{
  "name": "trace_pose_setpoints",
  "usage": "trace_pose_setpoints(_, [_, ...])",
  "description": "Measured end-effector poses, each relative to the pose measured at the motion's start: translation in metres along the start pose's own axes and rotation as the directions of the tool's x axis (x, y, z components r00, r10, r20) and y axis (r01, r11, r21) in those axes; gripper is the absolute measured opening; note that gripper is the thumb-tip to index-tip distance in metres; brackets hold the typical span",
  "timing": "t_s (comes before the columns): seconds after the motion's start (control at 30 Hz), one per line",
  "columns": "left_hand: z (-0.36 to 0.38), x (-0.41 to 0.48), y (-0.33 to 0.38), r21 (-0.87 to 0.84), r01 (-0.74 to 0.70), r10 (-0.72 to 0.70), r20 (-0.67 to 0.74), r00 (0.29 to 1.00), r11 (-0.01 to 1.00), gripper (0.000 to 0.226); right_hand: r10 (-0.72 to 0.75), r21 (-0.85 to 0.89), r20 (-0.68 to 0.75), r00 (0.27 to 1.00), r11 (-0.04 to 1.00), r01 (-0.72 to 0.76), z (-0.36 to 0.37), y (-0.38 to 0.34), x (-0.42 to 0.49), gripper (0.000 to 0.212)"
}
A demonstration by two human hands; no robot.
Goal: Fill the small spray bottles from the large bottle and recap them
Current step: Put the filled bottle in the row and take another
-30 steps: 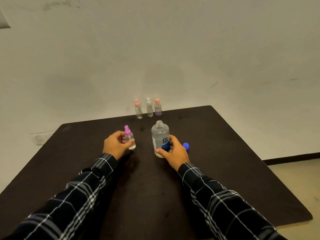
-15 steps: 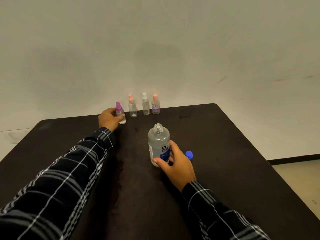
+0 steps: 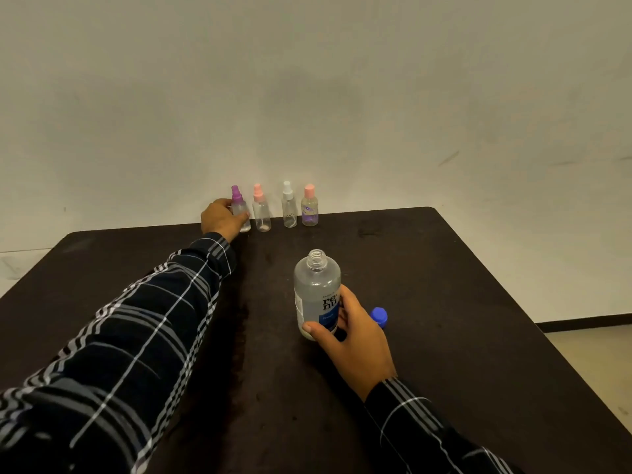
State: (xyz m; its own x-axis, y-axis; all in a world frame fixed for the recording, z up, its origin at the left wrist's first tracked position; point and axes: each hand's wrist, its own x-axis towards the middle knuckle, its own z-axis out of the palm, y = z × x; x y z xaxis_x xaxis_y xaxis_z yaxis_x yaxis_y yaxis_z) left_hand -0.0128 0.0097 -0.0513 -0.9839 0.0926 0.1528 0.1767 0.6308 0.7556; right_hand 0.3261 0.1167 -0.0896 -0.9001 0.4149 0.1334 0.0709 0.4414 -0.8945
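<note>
- The left hand [image 3: 222, 218] reaches to the far edge of the dark table [image 3: 478, 302], fingers curled around the purple-capped spray bottle [image 3: 238, 208], which stands upright at the left end of a row.
- Just right of it stand a pink-capped bottle [image 3: 261, 210], a white-capped bottle [image 3: 289, 206] and a bottle with a flat pink cap [image 3: 309, 206], all upright along the far edge by the wall [image 3: 307, 80].
- The right hand [image 3: 355, 340] grips the large bottle [image 3: 316, 292] low on its label, thumb in front, fingers wrapped behind; it stands upright and uncapped near the table's middle.
- A blue cap [image 3: 379, 316] lies on the table just right of that hand.
</note>
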Motion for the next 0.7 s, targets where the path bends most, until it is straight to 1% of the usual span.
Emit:
trace_pose_setpoints(0.07, [-0.003, -0.001, 0.003, 0.002, 0.026, -0.026, 0.032, 0.999, 1.0, 0.071, -0.002, 0.003, -0.003, 1.0, 1.0, 0.002, 0.0, 0.0, 0.0, 0.065])
trace_pose_setpoints(0.1, [-0.005, -0.003, 0.005, 0.025, 0.026, -0.026, 0.025, 0.999, 0.999, 0.08, -0.002, 0.005, -0.004, 1.0, 1.0, 0.002, 0.0, -0.001, -0.001, 0.064])
trace_pose_setpoints(0.13, [-0.007, -0.006, 0.008, 0.068, 0.006, -0.005, -0.017, 1.0, 0.998, 0.086, -0.002, 0.007, -0.004, 1.0, 1.0, 0.002, -0.001, -0.002, -0.001, 0.063])
trace_pose_setpoints(0.17, [-0.008, -0.01, 0.011, 0.12, -0.043, 0.054, -0.092, 0.994, 0.992, 0.086, -0.002, 0.007, -0.002, 1.0, 1.0, 0.002, -0.001, -0.002, -0.001, 0.063])
trace_pose_setpoints(0.2, [-0.009, -0.015, 0.015, 0.174, -0.123, 0.155, -0.184, 0.971, 0.977, 0.081, 0.0, 0.006, 0.002, 1.0, 1.0, 0.0, -0.001, -0.002, -0.001, 0.062])
trace_pose_setpoints(0.23, [-0.01, -0.019, 0.02, 0.241, -0.228, 0.289, -0.257, 0.922, 0.943, 0.073, 0.003, 0.006, 0.006, 1.0, 1.0, -0.003, 0.0, -0.002, -0.001, 0.063])
trace_pose_setpoints(0.27, [-0.01, -0.022, 0.027, 0.336, -0.33, 0.428, -0.277, 0.86, 0.882, 0.064, 0.004, 0.005, 0.008, 1.0, 1.0, -0.004, 0.0, -0.002, -0.001, 0.064])
trace_pose_setpoints(0.3, [-0.01, -0.024, 0.034, 0.448, -0.405, 0.54, -0.232, 0.809, 0.798, 0.058, 0.003, 0.004, 0.008, 1.0, 1.0, -0.003, 0.0, -0.002, 0.0, 0.065])
trace_pose_setpoints(0.33, [-0.009, -0.022, 0.041, 0.545, -0.45, 0.608, -0.143, 0.781, 0.707, 0.055, 0.002, 0.004, 0.007, 1.0, 1.0, -0.002, 0.0, -0.002, 0.0, 0.065])
trace_pose_setpoints(0.37, [-0.007, -0.02, 0.048, 0.612, -0.475, 0.627, -0.046, 0.778, 0.633, 0.054, 0.004, 0.005, 0.005, 1.0, 1.0, -0.004, 0.0, -0.002, 0.001, 0.065])
trace_pose_setpoints(0.4, [-0.004, -0.017, 0.054, 0.655, -0.476, 0.606, 0.035, 0.795, 0.587, 0.051, 0.007, 0.007, 0.002, 1.0, 1.0, -0.007, -0.001, -0.003, 0.0, 0.064])
trace_pose_setpoints(0.43, [-0.001, -0.015, 0.059, 0.686, -0.465, 0.572, 0.085, 0.816, 0.56, 0.048, 0.008, 0.007, 0.0, 1.0, 1.0, -0.008, -0.001, -0.004, 0.0, 0.062])
trace_pose_setpoints(0.5, [0.001, -0.012, 0.066, 0.735, -0.432, 0.514, 0.133, 0.848, 0.523, 0.042, 0.009, 0.007, 0.001, 1.0, 1.0, -0.01, -0.002, -0.004, 0.0, 0.061])
trace_pose_setpoints(0.57, [0.001, -0.01, 0.068, 0.74, -0.419, 0.478, 0.151, 0.865, 0.526, 0.043, 0.006, 0.009, 0.006, 1.0, 1.0, -0.006, -0.002, -0.004, 0.0, 0.063])
trace_pose_setpoints(0.63, [-0.002, -0.007, 0.066, 0.691, -0.427, 0.442, 0.171, 0.881, 0.584, 0.046, 0.003, 0.011, 0.013, 1.0, 1.0, -0.003, -0.001, -0.003, 0.001, 0.065])
trace_pose_setpoints(0.7, [-0.006, -0.008, 0.068, 0.558, -0.431, 0.404, 0.179, 0.897, 0.709, 0.043, 0.0, 0.015, 0.015, 1.0, 1.0, -0.001, -0.001, -0.002, 0.001, 0.065])
